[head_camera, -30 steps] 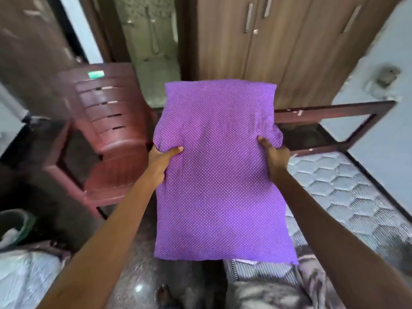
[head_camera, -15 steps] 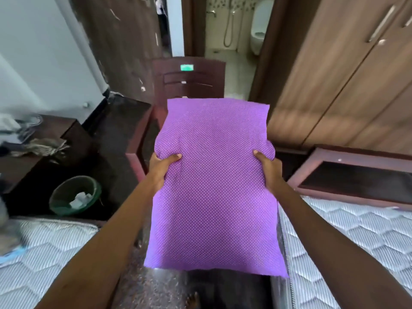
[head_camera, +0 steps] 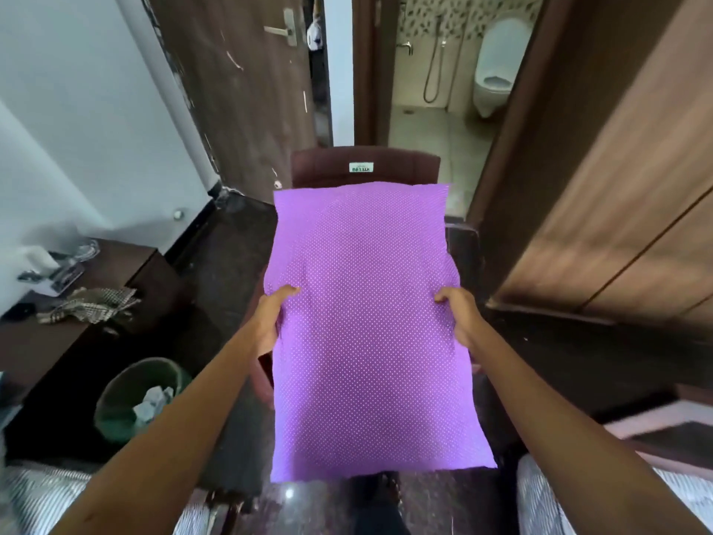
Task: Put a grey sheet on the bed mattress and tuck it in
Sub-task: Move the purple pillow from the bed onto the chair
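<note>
I hold a purple pillow [head_camera: 366, 322] with small white dots out in front of me, above the seat of a dark red plastic chair [head_camera: 366, 166]. My left hand [head_camera: 270, 322] grips its left edge and my right hand [head_camera: 459, 318] grips its right edge, thumbs on top. A bare quilted white mattress [head_camera: 548, 496] shows at the bottom right, and another quilted mattress [head_camera: 34, 496] at the bottom left. No grey sheet is in view.
A green waste bin [head_camera: 123, 395] with crumpled paper stands on the dark floor at left. A dark side table [head_camera: 96, 295] carries a checked cloth [head_camera: 88, 308] and small items. A wooden wardrobe [head_camera: 617, 206] rises at right; an open doorway shows a bathroom [head_camera: 443, 90].
My view has turned left, away from the right bed toward the chair. The pillow has moved with my hands and now hangs squarely over the chair. Both grips are unchanged.
</note>
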The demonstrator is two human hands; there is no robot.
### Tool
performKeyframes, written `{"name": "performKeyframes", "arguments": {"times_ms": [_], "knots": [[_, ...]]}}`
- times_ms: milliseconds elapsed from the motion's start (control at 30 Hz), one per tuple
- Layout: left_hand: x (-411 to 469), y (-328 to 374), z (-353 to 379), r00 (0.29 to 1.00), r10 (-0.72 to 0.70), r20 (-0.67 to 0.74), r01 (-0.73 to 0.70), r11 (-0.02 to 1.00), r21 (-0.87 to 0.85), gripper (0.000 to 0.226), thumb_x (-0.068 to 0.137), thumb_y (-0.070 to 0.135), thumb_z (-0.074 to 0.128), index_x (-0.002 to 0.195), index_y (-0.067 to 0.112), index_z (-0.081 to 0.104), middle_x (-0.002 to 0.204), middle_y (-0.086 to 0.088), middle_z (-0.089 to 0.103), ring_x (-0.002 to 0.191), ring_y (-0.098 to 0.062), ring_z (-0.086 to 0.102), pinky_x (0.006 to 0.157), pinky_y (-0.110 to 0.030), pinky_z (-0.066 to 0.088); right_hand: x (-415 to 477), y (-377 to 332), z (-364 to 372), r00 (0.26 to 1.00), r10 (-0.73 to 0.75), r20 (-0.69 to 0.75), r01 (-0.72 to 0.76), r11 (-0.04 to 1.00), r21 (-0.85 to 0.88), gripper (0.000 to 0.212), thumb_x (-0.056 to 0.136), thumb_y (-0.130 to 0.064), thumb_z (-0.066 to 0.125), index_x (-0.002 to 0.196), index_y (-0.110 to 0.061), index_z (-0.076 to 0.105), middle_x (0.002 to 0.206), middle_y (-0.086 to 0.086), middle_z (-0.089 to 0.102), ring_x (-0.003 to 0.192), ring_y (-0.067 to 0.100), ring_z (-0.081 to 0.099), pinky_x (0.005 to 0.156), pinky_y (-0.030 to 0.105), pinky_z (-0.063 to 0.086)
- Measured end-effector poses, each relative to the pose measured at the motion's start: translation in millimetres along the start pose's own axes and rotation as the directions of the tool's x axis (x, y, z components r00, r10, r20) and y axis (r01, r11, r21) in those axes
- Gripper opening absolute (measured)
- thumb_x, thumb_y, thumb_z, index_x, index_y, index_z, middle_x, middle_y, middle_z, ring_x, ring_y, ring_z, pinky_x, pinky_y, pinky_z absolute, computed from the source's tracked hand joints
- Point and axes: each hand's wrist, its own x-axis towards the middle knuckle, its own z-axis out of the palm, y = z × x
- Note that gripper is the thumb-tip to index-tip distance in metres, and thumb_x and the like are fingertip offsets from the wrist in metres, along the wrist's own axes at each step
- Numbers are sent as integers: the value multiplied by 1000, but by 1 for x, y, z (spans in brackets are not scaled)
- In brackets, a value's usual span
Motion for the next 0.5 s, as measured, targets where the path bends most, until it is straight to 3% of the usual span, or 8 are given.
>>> {"name": "performKeyframes", "arguments": {"times_ms": [33, 133, 200, 267, 367, 433, 500], "knots": [[14, 4, 2, 1000, -24, 13, 24, 1000, 16, 12, 93, 12, 48, 97, 8, 58, 99, -8, 65, 82, -22, 63, 70, -30, 51, 14, -5, 5, 1000, 12, -10, -12, 1000, -10, 26, 77, 10, 44, 61, -10, 46, 67, 5, 49, 64, 18, 45, 57, 29, 36], [54, 14, 3, 995, -96, -7, 96, 995, 40, 19, 88, 5, 42, 82, 12, 58, 95, -8, 64, 82, -25, 60, 76, -34, 46, 51, -11, 19, 998, 50, -26, -51, 998, -44, 28, 74, 18, 40, 72, -7, 50, 83, 3, 55, 67, 16, 47, 55, 27, 37], [83, 18, 2, 990, -137, -28, 139, 989, 59, 23, 85, 5, 41, 89, 14, 61, 101, -8, 64, 88, -28, 59, 80, -37, 46, 73, -8, 26, 996, 70, -53, -74, 995, -68, 38, 73, 19, 40, 100, -4, 55, 108, 5, 56, 70, 14, 49, 55, 25, 39], [109, 22, 3, 986, -160, -52, 163, 984, 68, 27, 83, 3, 39, 94, 15, 61, 104, -9, 64, 90, -29, 59, 83, -38, 45, 90, -4, 32, 993, 98, -62, -103, 990, -93, 58, 74, 20, 40, 128, 1, 47, 124, 10, 54, 74, 16, 51, 56, 25, 40], [146, 21, -2, 974, -191, -126, 200, 978, 64, 23, 82, 2, 44, 95, 12, 61, 107, -13, 62, 87, -29, 59, 79, -36, 46, 115, 6, 39, 991, 117, -59, -123, 986, -116, 58, 76, 20, 41, 131, 1, 46, 127, 18, 55, 96, 29, 55, 70, 27, 43], [172, 14, -9, 962, -244, -124, 252, 966, 51, 32, 85, 10, 53, 117, 11, 57, 118, -15, 61, 97, -32, 60, 76, -39, 49, 125, 10, 47, 989, 130, -65, -138, 981, -134, 49, 80, 15, 45, 125, -2, 52, 127, 24, 55, 96, 32, 56, 73, 34, 45], [195, 7, -6, 957, -283, -65, 287, 956, 56, 41, 91, 20, 58, 130, 14, 50, 126, -10, 58, 112, -32, 56, 88, -43, 48, 142, 16, 52, 981, 173, -83, -183, 974, -133, 41, 85, 8, 47, 123, -4, 53, 125, 31, 53, 100, 42, 58, 77, 47, 49]]}}
